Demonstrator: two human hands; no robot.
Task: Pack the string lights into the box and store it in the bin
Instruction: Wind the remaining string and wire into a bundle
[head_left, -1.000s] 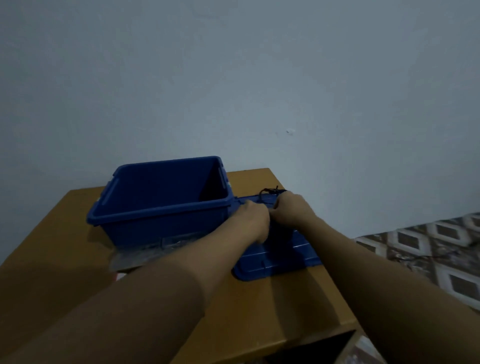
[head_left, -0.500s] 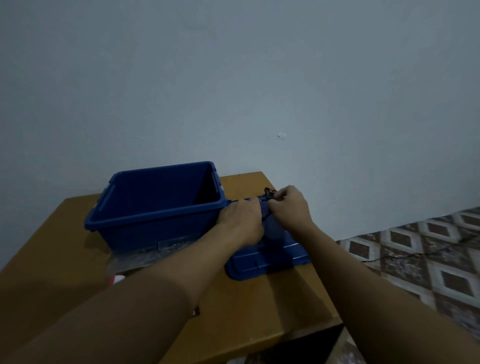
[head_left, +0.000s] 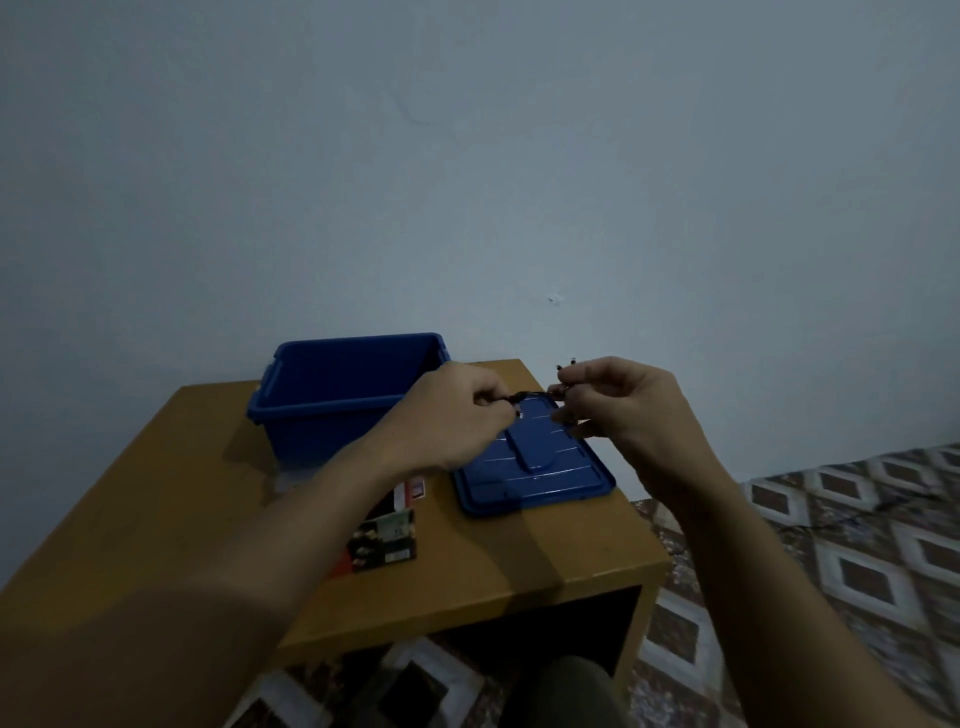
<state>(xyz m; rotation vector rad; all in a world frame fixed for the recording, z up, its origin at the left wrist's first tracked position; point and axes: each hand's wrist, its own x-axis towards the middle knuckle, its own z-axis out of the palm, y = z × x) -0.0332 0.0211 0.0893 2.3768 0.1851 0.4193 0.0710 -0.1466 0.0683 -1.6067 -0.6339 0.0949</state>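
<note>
Low wooden table (head_left: 519, 561), open underneath, stands on patterned tile floor (head_left: 857, 545). On top: open blue bin (head_left: 322, 431) at back left; blue lid (head_left: 540, 467) flat just right of it; printed flat box (head_left: 387, 540) in front, partly hidden.

text: none legible | box (head_left: 387, 540) label: print too blurred to read

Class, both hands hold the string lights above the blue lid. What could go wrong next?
The string lights, held between left hand and right hand, may tangle. The box lies partly under the left forearm and could be knocked. The lid sits near the edge of the table and might slide off.
</note>
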